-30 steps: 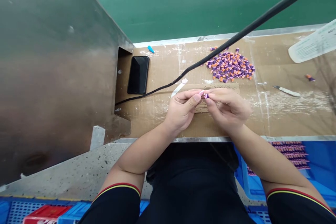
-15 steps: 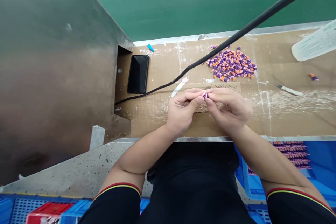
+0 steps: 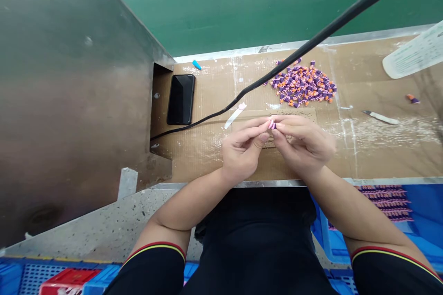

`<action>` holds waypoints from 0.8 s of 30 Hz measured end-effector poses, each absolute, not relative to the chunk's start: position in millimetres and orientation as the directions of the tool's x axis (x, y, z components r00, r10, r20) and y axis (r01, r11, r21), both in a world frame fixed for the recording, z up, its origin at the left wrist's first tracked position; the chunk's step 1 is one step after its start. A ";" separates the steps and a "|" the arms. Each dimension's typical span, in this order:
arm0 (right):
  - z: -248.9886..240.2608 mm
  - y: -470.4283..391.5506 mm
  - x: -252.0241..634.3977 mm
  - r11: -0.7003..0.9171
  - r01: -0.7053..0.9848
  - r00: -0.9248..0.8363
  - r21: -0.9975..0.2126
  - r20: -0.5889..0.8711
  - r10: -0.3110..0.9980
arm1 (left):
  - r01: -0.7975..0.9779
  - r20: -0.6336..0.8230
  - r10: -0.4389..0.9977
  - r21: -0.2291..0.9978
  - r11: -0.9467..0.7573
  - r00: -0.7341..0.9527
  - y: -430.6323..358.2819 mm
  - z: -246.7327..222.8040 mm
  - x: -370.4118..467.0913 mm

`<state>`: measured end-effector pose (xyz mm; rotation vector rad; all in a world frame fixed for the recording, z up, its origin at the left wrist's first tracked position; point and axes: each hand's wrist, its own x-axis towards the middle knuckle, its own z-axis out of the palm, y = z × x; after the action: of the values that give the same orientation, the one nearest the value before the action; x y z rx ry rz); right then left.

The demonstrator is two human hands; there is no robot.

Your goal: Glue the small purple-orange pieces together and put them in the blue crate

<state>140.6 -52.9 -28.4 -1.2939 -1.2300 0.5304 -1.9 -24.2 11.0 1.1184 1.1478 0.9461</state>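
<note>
- Blue bin (image 3: 411,221), below the desk edge at right: holds rows of purple-and-orange pieces.
- Left hand (image 3: 242,150) and right hand (image 3: 304,143): fingertips pinched together on one small purple piece (image 3: 272,124), held just above the desk (image 3: 207,156); grip unchanged from a second ago, the piece now showing more pink.
- Black cable (image 3: 249,90): crosses beyond the hands.
- Loose pile of purple-orange pieces (image 3: 302,85): far side, uncontained.
- Phone (image 3: 181,99): far left, lying flat.

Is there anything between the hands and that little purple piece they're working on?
Nothing visible. The left hand and right hand both pinch the purple piece at their fingertips. The black cable crosses the bench behind them, apart from both.
</note>
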 end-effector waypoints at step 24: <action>-33.9 -55.0 145.0 0.259 0.258 0.314 -0.931 0.335 0.888 | -0.022 -0.195 0.958 0.979 0.204 0.210 -26.4 3.9 -1.3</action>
<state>145.0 -55.0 -33.9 -1.2728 -1.2134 0.6127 -1.3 -26.4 3.9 1.1213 1.1145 0.9320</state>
